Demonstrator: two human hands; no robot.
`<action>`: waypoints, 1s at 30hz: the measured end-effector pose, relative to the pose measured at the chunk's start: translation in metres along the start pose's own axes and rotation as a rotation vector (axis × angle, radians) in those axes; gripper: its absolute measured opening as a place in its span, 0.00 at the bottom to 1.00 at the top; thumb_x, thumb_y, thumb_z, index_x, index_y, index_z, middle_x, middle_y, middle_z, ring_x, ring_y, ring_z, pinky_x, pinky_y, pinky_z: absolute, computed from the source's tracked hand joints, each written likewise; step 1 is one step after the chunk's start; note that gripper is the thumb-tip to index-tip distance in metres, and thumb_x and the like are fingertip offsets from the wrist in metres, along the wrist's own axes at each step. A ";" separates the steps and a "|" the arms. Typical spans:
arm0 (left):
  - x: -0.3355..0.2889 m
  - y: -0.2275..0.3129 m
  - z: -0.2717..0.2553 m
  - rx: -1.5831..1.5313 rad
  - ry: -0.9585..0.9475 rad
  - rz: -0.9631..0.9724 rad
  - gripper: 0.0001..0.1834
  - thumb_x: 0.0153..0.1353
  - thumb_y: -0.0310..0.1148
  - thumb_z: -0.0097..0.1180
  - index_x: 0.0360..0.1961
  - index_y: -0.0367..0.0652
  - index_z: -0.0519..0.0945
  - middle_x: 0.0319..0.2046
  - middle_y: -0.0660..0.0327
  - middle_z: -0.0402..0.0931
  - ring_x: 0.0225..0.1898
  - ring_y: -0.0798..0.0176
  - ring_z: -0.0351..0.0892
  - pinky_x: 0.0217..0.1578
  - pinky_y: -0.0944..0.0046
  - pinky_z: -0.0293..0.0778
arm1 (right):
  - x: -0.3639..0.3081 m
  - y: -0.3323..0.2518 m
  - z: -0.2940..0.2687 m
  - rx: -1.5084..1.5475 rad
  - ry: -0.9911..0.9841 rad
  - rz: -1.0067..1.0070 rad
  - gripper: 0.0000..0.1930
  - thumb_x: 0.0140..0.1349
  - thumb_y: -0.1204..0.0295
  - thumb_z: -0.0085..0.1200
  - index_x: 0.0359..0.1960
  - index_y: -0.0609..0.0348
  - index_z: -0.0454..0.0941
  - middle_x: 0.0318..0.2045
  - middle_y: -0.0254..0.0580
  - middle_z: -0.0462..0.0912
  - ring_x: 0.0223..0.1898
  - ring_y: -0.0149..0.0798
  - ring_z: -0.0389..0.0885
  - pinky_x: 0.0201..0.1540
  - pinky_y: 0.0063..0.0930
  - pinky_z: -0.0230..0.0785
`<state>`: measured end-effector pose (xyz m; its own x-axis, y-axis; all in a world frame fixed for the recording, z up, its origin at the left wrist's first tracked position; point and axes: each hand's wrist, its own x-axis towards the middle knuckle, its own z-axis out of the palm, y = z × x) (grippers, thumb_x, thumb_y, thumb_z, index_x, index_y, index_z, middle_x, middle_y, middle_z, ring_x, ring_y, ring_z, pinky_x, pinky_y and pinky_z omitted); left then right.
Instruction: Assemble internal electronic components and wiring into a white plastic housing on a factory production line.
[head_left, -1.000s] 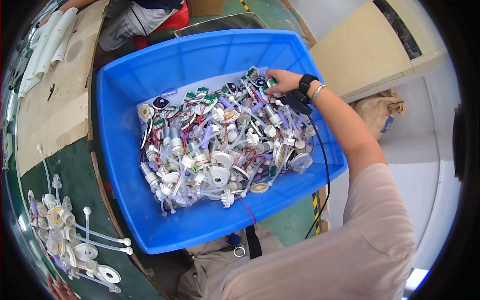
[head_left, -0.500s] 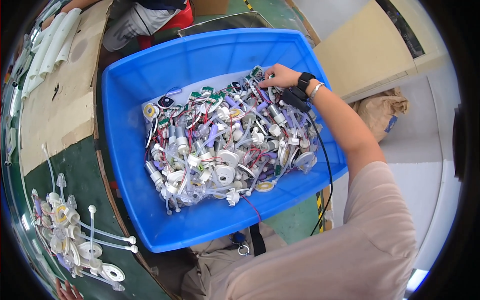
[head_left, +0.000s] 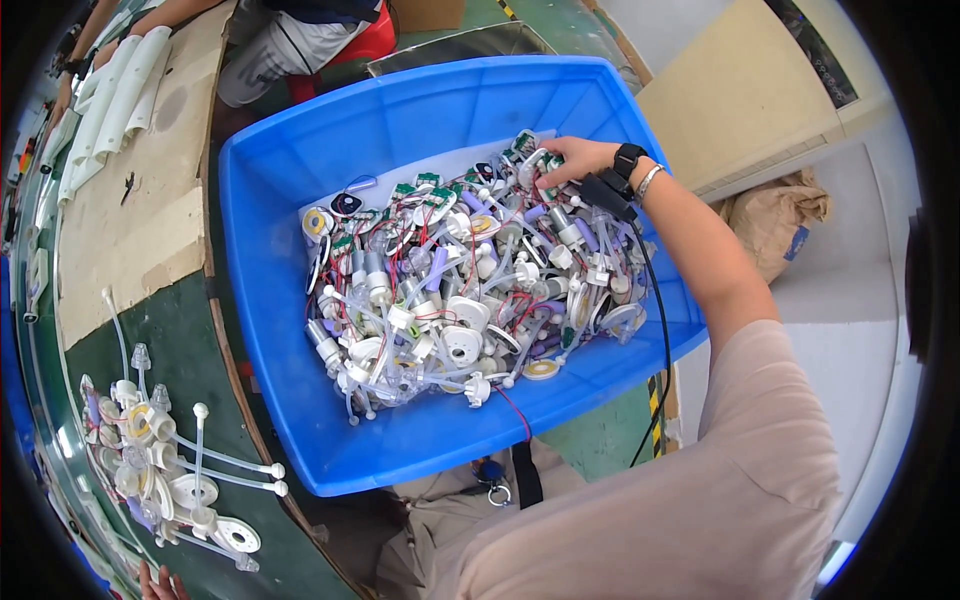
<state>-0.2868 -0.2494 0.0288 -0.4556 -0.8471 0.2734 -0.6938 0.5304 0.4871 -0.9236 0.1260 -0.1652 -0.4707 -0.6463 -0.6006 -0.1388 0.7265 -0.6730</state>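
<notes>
A big blue plastic bin (head_left: 290, 425) holds a tangled heap of small pump assemblies (head_left: 465, 310) with silver motors, white discs, clear tubes, red wires and green circuit boards. My right hand (head_left: 578, 160) is at the heap's far right side, thumb and fingers closed around the edge of a whitish disc-shaped part (head_left: 532, 168); the fingertips are partly hidden. Down at the lower left edge, only the fingers of my left hand (head_left: 162, 583) show, spread apart and holding nothing visible. Just beyond them lies a smaller pile of white discs and tubes (head_left: 170, 455) on the green tabletop (head_left: 250, 540).
Cardboard (head_left: 140, 220) covers the table's far part, with white curved plastic pieces (head_left: 125, 90) on it. Another person (head_left: 290, 50) sits beyond the bin. A black cable (head_left: 667, 350) hangs from my right wrist over the bin's edge. A brown paper bag (head_left: 775, 225) stands at right.
The whole view has shifted slightly, moving the scene rightward. My right hand stays at the same corner of the heap, and a whitish disc now shows at its fingertips.
</notes>
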 end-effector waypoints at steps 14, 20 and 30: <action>-0.012 -0.027 -0.019 0.049 -0.071 0.085 0.13 0.64 0.15 0.37 0.48 0.22 0.69 0.47 0.46 0.70 0.39 0.54 0.80 0.39 0.62 0.82 | -0.042 0.002 -0.004 -0.112 0.383 -0.264 0.15 0.46 0.69 0.65 0.37 0.59 0.80 0.30 0.33 0.81 0.32 0.28 0.76 0.37 0.23 0.69; -0.026 -0.013 -0.015 -0.304 0.053 -0.159 0.13 0.63 0.21 0.46 0.47 0.23 0.70 0.43 0.43 0.73 0.39 0.52 0.80 0.40 0.59 0.80 | -0.111 -0.010 0.012 -0.108 0.818 -0.318 0.13 0.47 0.69 0.62 0.34 0.61 0.79 0.28 0.34 0.80 0.31 0.26 0.75 0.37 0.24 0.67; -0.012 0.030 0.006 -0.573 -0.027 -0.035 0.15 0.66 0.31 0.49 0.46 0.28 0.72 0.39 0.48 0.77 0.38 0.57 0.78 0.42 0.59 0.77 | -0.103 0.002 0.029 -0.262 0.752 -0.398 0.13 0.47 0.66 0.63 0.33 0.58 0.79 0.32 0.41 0.79 0.35 0.40 0.77 0.41 0.30 0.68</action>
<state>-0.3058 -0.2230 0.0348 -0.4574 -0.8586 0.2315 -0.2992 0.3937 0.8692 -0.8496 0.1876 -0.1174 -0.7799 -0.6049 0.1607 -0.5652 0.5704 -0.5960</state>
